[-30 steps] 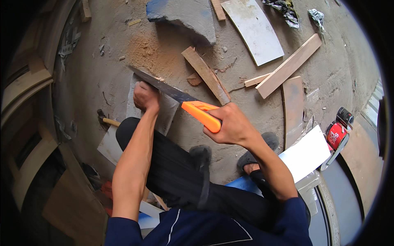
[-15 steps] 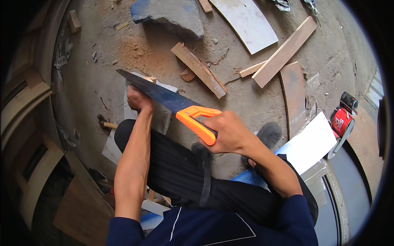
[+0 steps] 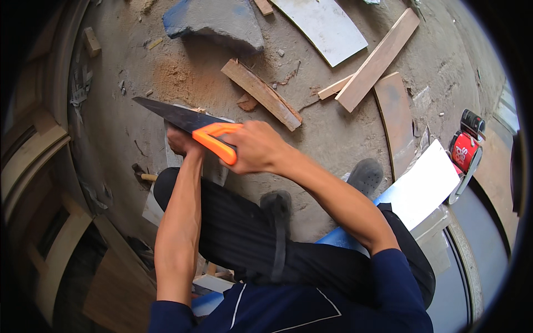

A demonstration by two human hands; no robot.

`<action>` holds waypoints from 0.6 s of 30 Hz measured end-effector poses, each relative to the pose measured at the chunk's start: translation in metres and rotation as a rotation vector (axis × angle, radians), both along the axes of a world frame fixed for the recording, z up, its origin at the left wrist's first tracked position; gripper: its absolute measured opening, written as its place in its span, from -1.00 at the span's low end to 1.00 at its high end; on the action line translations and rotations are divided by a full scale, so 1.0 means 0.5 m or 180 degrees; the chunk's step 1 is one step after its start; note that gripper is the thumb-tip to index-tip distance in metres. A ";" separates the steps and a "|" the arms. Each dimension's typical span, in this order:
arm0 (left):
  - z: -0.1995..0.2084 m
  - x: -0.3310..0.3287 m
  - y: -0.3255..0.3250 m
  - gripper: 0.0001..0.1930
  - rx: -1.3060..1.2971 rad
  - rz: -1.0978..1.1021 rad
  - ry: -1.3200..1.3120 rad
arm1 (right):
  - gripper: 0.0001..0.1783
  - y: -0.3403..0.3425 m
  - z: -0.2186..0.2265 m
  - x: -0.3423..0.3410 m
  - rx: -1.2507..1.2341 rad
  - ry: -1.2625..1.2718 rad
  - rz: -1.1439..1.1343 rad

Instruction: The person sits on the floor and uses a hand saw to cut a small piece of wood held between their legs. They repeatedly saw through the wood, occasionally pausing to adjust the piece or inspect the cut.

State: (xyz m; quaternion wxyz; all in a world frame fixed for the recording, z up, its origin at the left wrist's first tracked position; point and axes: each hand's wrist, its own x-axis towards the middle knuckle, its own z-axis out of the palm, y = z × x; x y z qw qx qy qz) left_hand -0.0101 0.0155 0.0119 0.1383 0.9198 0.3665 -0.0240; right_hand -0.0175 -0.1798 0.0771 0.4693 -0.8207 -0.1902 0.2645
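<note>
A handsaw (image 3: 170,114) with a dark blade and an orange handle slants across in front of me, its tip to the far left. My right hand (image 3: 252,147) is wrapped round its handle. Beneath the blade, my left hand (image 3: 183,141) is closed on a piece of wood (image 3: 197,110); only a small pale end of it shows past the blade. The rest of that wood is hidden by the blade and hand. A pale board (image 3: 173,159) lies under the left hand, beside my left knee.
Sawdust (image 3: 180,77) covers the floor beyond the blade, near a concrete block (image 3: 222,25). A rough wood offcut (image 3: 264,94), a long plank (image 3: 377,61) and a white panel (image 3: 325,28) lie ahead. A hammer (image 3: 143,175) is at left; a red can (image 3: 464,151) stands right.
My right hand has pushed the saw forward and to the left, so the handle is now close to my left hand. The left hand stays at the wood. The view has shifted slightly.
</note>
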 end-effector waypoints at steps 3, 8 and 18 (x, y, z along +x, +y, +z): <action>-0.066 -0.016 0.065 -0.68 0.0186 -0.0055 -0.0077 | -0.71 0.048 -0.020 0.027 0.0111 -0.0029 0.0044; -0.017 -0.008 0.012 -0.67 -0.0004 0.0204 -0.0327 | -0.76 -0.043 -0.019 -0.017 0.0531 0.0168 -0.0170; -0.001 -0.010 0.003 -0.61 -0.0075 -0.0030 -0.0115 | -0.72 -0.062 0.031 0.000 0.0207 -0.0015 -0.0014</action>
